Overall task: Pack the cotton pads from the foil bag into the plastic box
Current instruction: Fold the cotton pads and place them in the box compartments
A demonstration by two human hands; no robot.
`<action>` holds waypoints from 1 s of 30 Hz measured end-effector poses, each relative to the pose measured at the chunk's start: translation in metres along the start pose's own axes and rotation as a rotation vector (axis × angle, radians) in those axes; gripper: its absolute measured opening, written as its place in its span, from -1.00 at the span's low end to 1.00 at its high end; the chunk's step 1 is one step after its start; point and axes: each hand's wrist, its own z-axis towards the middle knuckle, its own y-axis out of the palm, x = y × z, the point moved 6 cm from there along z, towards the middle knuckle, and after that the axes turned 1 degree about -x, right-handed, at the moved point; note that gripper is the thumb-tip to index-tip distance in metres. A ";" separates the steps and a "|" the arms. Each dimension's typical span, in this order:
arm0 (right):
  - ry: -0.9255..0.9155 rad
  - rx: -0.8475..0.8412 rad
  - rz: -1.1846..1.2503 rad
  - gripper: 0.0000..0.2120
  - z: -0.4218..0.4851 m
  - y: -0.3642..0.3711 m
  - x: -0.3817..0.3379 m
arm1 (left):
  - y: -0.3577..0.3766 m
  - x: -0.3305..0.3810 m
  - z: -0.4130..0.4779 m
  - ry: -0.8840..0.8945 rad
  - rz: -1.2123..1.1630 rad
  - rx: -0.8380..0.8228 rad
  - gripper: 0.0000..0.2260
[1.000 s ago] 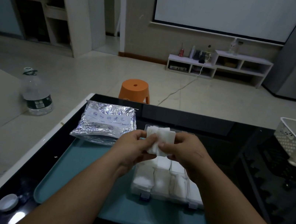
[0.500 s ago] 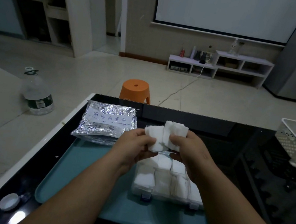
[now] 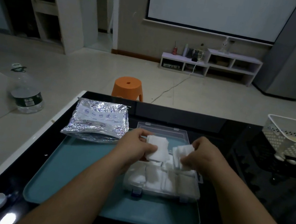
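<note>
Our left hand (image 3: pixel 136 145) grips cotton pads (image 3: pixel 157 149), our right hand (image 3: pixel 202 159) pinches a smaller bunch (image 3: pixel 185 150) over the plastic box (image 3: pixel 187 194); a loose pinch may scatter them onto the tray (image 3: pixel 76 168).

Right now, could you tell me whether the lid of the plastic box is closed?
No, the lid lies folded back behind the plastic box, whose open compartments show cotton pads.
</note>
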 end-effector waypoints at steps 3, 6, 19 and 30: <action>0.049 -0.058 -0.101 -0.58 -0.005 -0.003 0.009 | 0.020 -0.001 -0.006 0.016 0.064 -0.044 -0.66; 0.045 -0.111 -0.177 -0.60 -0.008 -0.004 0.020 | 0.037 -0.004 -0.007 0.042 0.240 -0.021 -0.67; -0.022 -0.209 -0.245 -0.59 -0.010 0.010 0.031 | 0.061 -0.030 -0.007 -0.056 0.587 -0.019 -0.71; -0.048 0.004 -0.338 -0.76 -0.006 0.014 0.034 | 0.063 -0.025 -0.009 0.001 0.734 0.011 -0.80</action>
